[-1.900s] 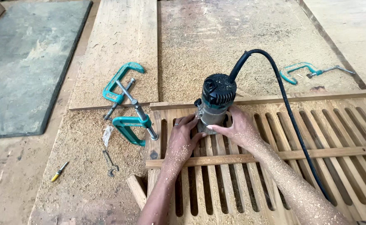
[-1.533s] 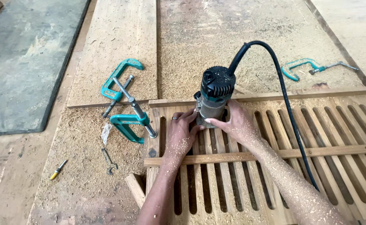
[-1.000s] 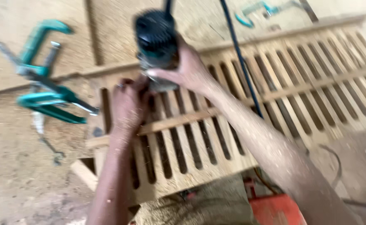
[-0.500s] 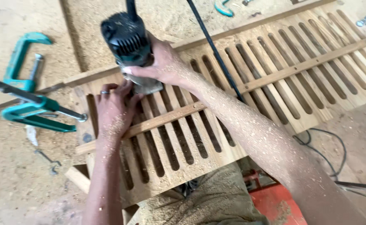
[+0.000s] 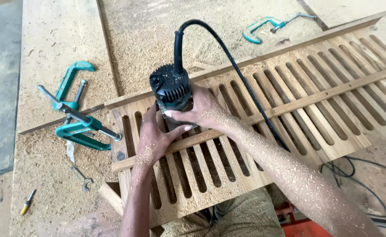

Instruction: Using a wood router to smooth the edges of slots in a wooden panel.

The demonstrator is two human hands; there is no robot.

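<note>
Your right hand (image 5: 201, 112) is wrapped around the body of the black and teal trim router (image 5: 172, 90), fingers closed on its lower housing; your left hand (image 5: 154, 138) lies against the router's base from the near side, thumb and fingers curled in to steady it, palm over the slats. The router stands upright on the slatted wooden panel (image 5: 316, 109), near the panel's left end, just above the thin cross batten (image 5: 289, 105) that runs the length of the slots. Its black power cord (image 5: 245, 87) loops up from the top and trails across the panel toward your right forearm. Progress, judged from the panel alone: the slots look already cut through along the whole visible length, and heavy sawdust covers the workbench (image 5: 61, 35) and both arms, so the bulk of the routing appears done; what remains seems to be work on the few slots at this left end, though the bit and the edge under the base are hidden. Two teal C-clamps (image 5: 76, 120) lie loose beside the panel's left end, and a third clamp (image 5: 263, 26) lies beyond the far edge.
</note>
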